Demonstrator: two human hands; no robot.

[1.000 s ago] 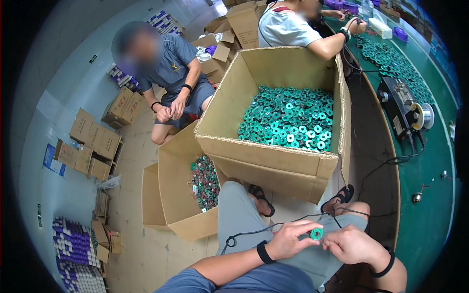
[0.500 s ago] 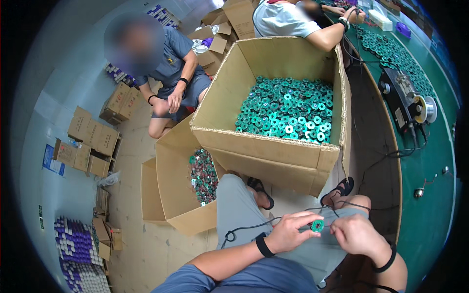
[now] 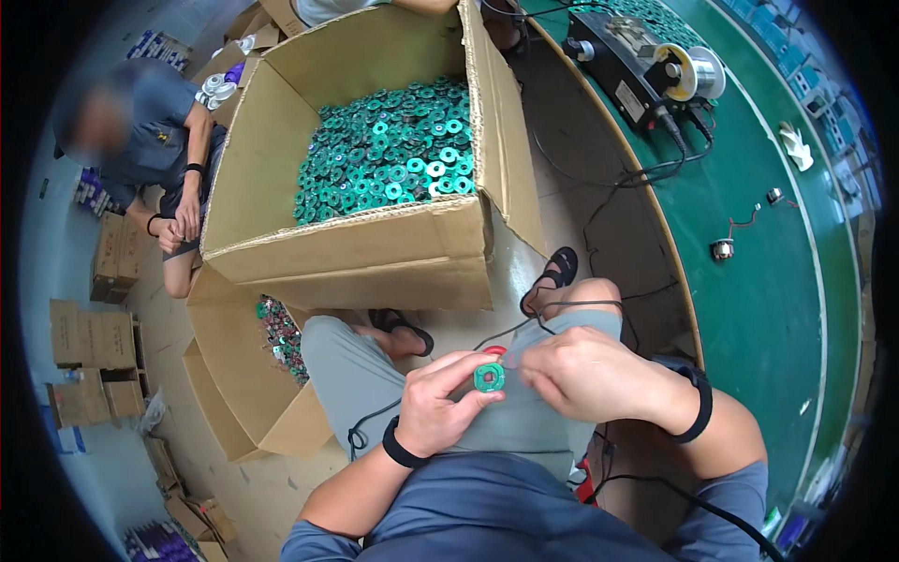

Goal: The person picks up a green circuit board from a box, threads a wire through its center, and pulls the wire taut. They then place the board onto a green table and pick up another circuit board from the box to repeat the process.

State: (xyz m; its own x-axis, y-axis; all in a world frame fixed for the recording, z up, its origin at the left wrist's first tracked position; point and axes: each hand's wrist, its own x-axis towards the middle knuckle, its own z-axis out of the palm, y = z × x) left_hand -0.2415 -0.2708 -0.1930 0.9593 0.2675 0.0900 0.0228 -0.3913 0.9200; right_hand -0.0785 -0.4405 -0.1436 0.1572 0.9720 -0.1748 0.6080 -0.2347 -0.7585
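Above my lap, my left hand (image 3: 436, 401) pinches a small green round part (image 3: 489, 377) between thumb and fingers. The part has a dark opening in its middle. Just to its right, my right hand (image 3: 585, 377) is closed, its fingertips close to the part but apart from it. Whatever those fingers hold is hidden. A bit of red shows behind the green part. Across my legs runs a thin black cord (image 3: 513, 328).
Ahead stands a large cardboard box (image 3: 365, 248) of green ring-shaped parts (image 3: 384, 150). A lower box (image 3: 245, 375) at left holds wired parts. On the green bench (image 3: 749, 318) at right are a black device (image 3: 623, 70), a wire spool (image 3: 702, 73) and a small motor (image 3: 722, 249). A person (image 3: 154, 140) sits far left.
My view has swung to the right, so the boxes sit farther left and more of the bench shows. My left hand still holds the green part; my right hand stays closed beside it.
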